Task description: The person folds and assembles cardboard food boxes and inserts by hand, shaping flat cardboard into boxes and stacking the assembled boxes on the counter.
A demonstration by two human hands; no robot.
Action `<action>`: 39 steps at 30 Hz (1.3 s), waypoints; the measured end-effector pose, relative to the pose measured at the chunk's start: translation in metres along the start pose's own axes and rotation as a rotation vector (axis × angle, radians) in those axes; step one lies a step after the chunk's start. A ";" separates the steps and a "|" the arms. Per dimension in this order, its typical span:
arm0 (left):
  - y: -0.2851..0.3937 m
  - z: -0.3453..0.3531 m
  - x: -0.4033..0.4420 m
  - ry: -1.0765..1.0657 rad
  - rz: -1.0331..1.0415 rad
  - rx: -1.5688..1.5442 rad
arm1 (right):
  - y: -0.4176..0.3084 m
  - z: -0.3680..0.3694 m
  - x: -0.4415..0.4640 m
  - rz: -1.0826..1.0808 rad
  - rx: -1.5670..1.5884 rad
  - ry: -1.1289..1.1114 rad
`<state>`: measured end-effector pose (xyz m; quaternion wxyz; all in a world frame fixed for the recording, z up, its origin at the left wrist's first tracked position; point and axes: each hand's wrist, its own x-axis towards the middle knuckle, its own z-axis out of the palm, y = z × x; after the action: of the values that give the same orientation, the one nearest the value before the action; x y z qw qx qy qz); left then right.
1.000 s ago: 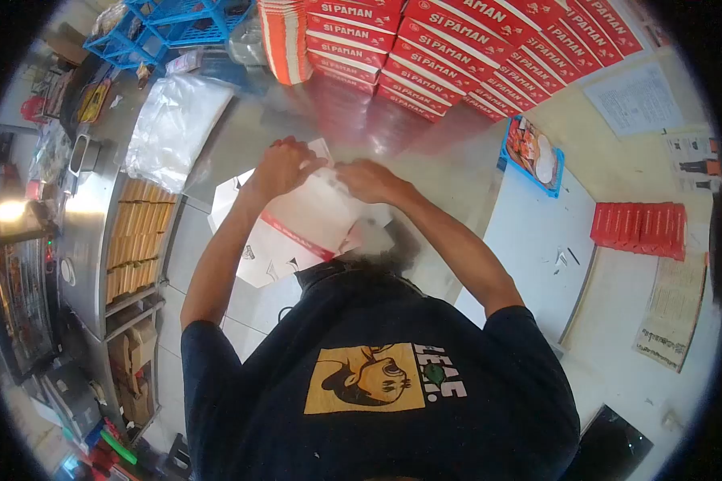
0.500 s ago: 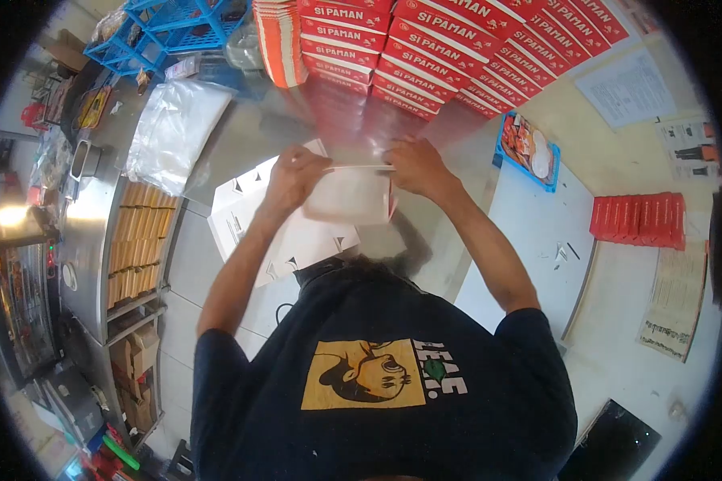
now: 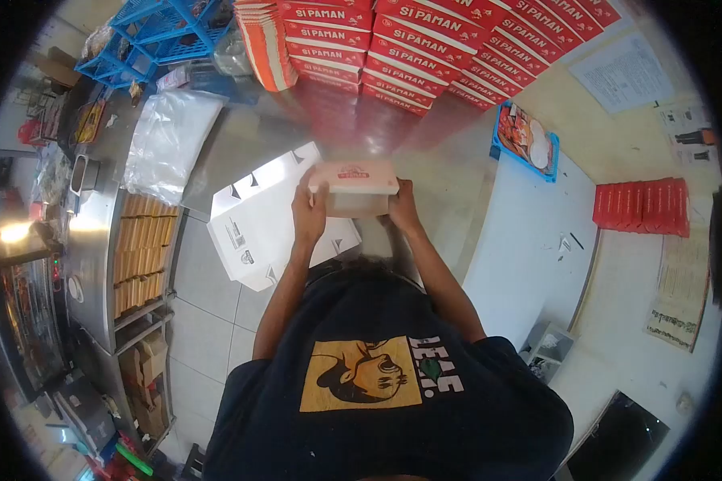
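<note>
A small cardboard food box (image 3: 359,176) with red print on its pale top is held in front of my body, over the metal worktop. My left hand (image 3: 310,210) is closed on its left end, thumb toward me. Around the right end my right hand (image 3: 403,206) is closed as well; some of its fingers are hidden behind the box. The side facing me looks pale and shaded. Left of the box, partly under my left forearm, lies a flat unfolded white carton (image 3: 253,212) with dark slots and small print.
Stacked red boxes (image 3: 413,48) marked "SI PAMAN" stand at the back of the metal worktop (image 3: 449,160). Clear plastic bags (image 3: 172,144) lie to the left, near blue crates (image 3: 168,36). A blue-edged tray (image 3: 527,143) sits on the white surface at right.
The box has turned so its printed top shows, where a raised flap was held before. Both hands have moved down from its upper edge to its ends, and my elbows have drawn in.
</note>
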<state>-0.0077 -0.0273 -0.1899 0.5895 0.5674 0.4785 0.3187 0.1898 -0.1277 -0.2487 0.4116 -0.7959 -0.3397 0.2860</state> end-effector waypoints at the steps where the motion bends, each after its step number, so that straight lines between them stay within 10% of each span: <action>1: -0.009 -0.002 0.000 -0.002 0.002 0.001 | 0.007 0.002 -0.002 0.000 0.001 0.003; 4: -0.020 -0.006 0.002 -0.027 0.096 -0.005 | 0.006 -0.002 -0.010 -0.173 -0.003 -0.010; 6: -0.013 -0.008 0.000 -0.015 0.066 -0.034 | -0.012 -0.014 -0.021 -0.037 0.488 0.058; 10: -0.002 -0.001 -0.004 -0.021 0.061 -0.073 | 0.015 -0.016 -0.027 0.280 0.481 0.042; 15: -0.007 0.017 -0.039 0.462 0.233 0.519 | 0.000 -0.008 -0.031 0.242 0.464 0.175; 24: -0.037 0.089 0.023 -0.451 0.477 0.587 | -0.004 -0.008 -0.030 -0.117 0.119 0.258; 27: -0.072 0.106 0.032 -0.417 0.211 0.232 | 0.002 -0.012 -0.024 -0.077 0.076 0.199; 34: -0.056 0.110 0.020 -0.316 0.175 0.378 | 0.017 -0.001 -0.001 -0.206 -0.100 0.151; 37: -0.038 0.095 0.014 -0.370 0.306 0.387 | 0.006 -0.016 -0.006 0.073 -0.021 -0.005; 39: 0.001 0.075 -0.009 -0.216 0.310 0.330 | -0.001 -0.027 -0.002 0.084 -0.033 0.283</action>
<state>0.0586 -0.0626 -0.1943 0.4805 0.7534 0.3655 0.2605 0.2084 -0.1416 -0.2341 0.4298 -0.8484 -0.2493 0.1826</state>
